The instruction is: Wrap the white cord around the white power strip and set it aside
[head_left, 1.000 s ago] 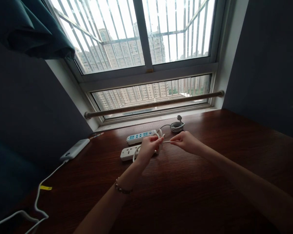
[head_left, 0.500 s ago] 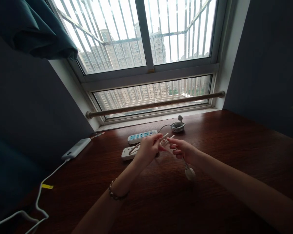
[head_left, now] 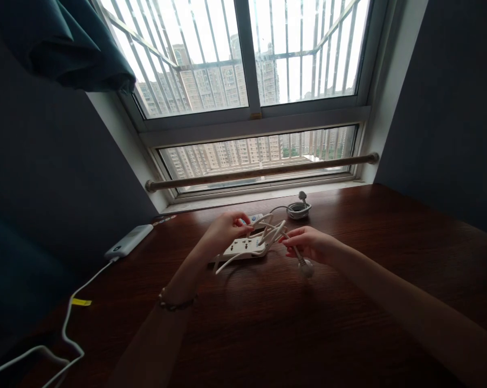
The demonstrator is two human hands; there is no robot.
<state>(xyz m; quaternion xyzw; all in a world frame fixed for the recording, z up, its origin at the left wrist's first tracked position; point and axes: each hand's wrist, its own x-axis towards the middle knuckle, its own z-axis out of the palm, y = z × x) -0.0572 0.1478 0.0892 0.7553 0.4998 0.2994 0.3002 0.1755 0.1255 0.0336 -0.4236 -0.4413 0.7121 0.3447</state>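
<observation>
A white power cord (head_left: 279, 228) runs in loose loops between my hands, above the front power strip. My left hand (head_left: 229, 229) pinches one part of the cord at the left of the loops. With closed fingertips, my right hand (head_left: 306, 243) grips the cord near its plug end; the white plug (head_left: 306, 268) hangs just below those fingers. Beneath the loops lies the white power strip (head_left: 243, 246), its left end partly behind my left hand and wrist. Behind it, a second power strip with blue sockets (head_left: 253, 219) is mostly hidden by my left hand and the cord.
A coiled grey cord with its plug (head_left: 299, 209) lies at the back of the brown wooden table (head_left: 348, 215). At the left sits a white power bank (head_left: 129, 241) with a white cable (head_left: 67, 323) running toward me. A metal rail (head_left: 263, 172) crosses the window.
My left hand has moved left, away from my right hand, and the cord has spread into wider loops. More of the front strip's sockets show. The plug has risen slightly.
</observation>
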